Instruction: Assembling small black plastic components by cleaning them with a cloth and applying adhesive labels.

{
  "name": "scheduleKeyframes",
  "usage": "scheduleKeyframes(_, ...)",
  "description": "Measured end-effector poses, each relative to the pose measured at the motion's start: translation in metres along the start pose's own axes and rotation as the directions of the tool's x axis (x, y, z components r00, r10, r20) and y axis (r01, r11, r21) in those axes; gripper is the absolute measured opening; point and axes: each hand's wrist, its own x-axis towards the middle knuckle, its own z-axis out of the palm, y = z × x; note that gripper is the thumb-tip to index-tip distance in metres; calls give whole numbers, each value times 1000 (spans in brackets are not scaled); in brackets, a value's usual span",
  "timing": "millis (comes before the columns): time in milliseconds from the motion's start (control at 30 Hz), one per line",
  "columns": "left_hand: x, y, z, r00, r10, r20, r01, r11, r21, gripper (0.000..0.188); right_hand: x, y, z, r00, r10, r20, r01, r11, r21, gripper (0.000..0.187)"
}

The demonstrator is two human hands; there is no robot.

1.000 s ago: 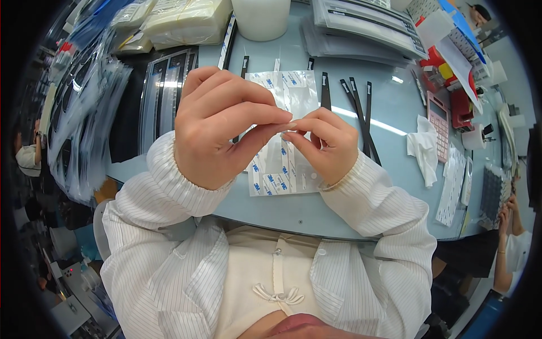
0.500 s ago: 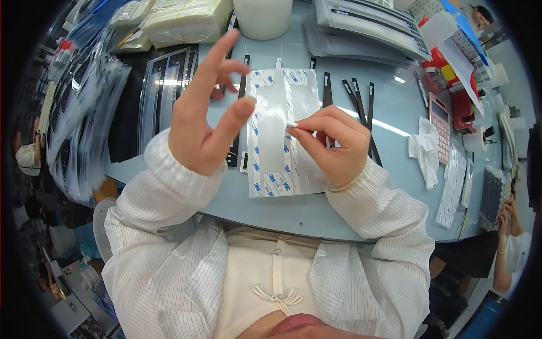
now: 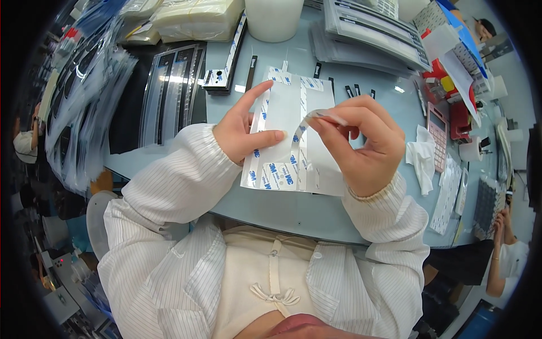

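A pale flat sheet (image 3: 282, 110) with adhesive strips along it, backed in white liner with blue print, lies before me on the table. My left hand (image 3: 234, 130) grips its left edge, thumb pressed on the top face and index finger stretched along the upper left side. Between the thumb and fingers of my right hand (image 3: 370, 141) is one end of a narrow liner strip (image 3: 297, 135). That strip curls up off the sheet, its lower part still against the surface near the middle. The left hand's other fingers are mostly hidden by the sheet.
Black narrow strips (image 3: 252, 72) lie beyond the sheet, near a white tub (image 3: 274, 20). Stacked clear plastic sheets (image 3: 367, 37) stand far right; loose clear pieces (image 3: 84, 124) crowd the left. A tissue (image 3: 422, 153) and pink calculator (image 3: 436, 133) sit right. Another person's hand (image 3: 499, 223) shows at far right.
My left hand has come down from the air onto the sheet's left edge. My right hand has drawn the liner strip up and right, and the sheet has tilted slightly.
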Motion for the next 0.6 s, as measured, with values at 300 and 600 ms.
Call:
scheduleKeyframes(300,-1,0,-1,990,122,71,-138,939,315,69,2,-29,-11,997,-1,81,0,1000,21,14)
scheduleKeyframes(600,-4,6,8,993,81,-91,-56,967,247,42,-4,-5,2,995,48,93,-35,990,-136,29)
